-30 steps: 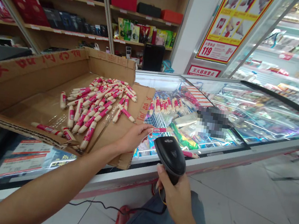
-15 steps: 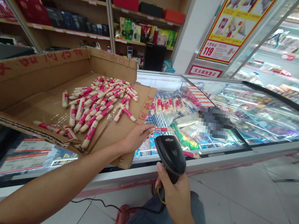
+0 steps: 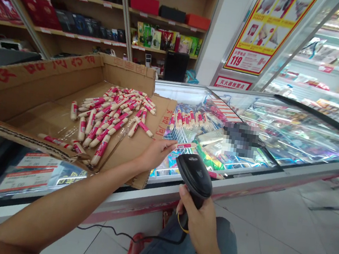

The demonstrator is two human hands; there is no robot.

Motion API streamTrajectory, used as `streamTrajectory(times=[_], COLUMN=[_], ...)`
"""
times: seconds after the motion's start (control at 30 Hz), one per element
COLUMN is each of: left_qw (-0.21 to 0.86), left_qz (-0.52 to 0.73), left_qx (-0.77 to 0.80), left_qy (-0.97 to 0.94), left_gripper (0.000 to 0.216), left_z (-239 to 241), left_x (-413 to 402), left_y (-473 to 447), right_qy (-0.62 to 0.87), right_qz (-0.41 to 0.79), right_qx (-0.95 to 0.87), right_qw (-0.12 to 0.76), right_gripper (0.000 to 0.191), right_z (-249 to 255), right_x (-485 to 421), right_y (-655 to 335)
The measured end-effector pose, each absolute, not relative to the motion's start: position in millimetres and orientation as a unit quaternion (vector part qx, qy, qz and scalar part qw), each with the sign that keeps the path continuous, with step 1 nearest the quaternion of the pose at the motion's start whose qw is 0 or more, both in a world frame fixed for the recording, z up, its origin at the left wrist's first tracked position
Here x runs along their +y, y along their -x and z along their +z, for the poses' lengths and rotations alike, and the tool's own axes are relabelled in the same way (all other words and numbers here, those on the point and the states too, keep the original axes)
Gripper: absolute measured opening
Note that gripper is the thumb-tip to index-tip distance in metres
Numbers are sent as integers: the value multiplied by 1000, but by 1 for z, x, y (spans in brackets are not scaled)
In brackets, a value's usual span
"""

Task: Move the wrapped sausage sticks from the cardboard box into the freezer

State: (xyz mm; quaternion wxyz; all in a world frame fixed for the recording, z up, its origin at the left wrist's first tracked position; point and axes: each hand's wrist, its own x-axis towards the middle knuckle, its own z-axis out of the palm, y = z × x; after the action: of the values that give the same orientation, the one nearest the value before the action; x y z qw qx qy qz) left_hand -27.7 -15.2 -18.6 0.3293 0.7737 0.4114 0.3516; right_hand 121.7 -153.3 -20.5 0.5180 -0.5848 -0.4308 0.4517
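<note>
Left hand [image 3: 153,155] pinches a sausage stick [image 3: 185,146] lengthwise, just above the barcode scanner [image 3: 196,175] gripped in right hand [image 3: 198,223].

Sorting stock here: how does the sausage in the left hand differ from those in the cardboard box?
The held sausage is single, pinched off the surface by the left hand, beside the scanner; the box sausages lie heaped, untouched, on the cardboard box. Both have pink-and-white wrappers.

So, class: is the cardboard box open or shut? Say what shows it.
Open: the cardboard box has its flaps spread out, and the sausages inside lie uncovered.
</note>
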Motion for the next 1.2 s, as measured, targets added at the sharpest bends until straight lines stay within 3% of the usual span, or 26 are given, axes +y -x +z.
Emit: streamTrajectory(times=[0.6, 0.97, 1.07, 1.2], left_qw=[179, 212, 180, 67], left_qz=[249, 264, 282, 276], left_qx=[379, 308, 379, 600], left_qy=[-873, -889, -863, -748], left_gripper=[18, 15, 16, 31], left_z=[-19, -18, -9, 13], left_x=[3, 2, 3, -1], left_y=[-14, -10, 2, 32], right_qy=[544, 551, 551, 566], right_qz=[496, 501, 505, 499], right_qx=[-433, -454, -435, -432], right_qw=[521, 490, 503, 494], right_gripper=[35, 39, 41, 39], right_z=[-14, -21, -25, -31], right_x=[-153, -139, -137, -134], right_y=[-160, -158, -153, -148])
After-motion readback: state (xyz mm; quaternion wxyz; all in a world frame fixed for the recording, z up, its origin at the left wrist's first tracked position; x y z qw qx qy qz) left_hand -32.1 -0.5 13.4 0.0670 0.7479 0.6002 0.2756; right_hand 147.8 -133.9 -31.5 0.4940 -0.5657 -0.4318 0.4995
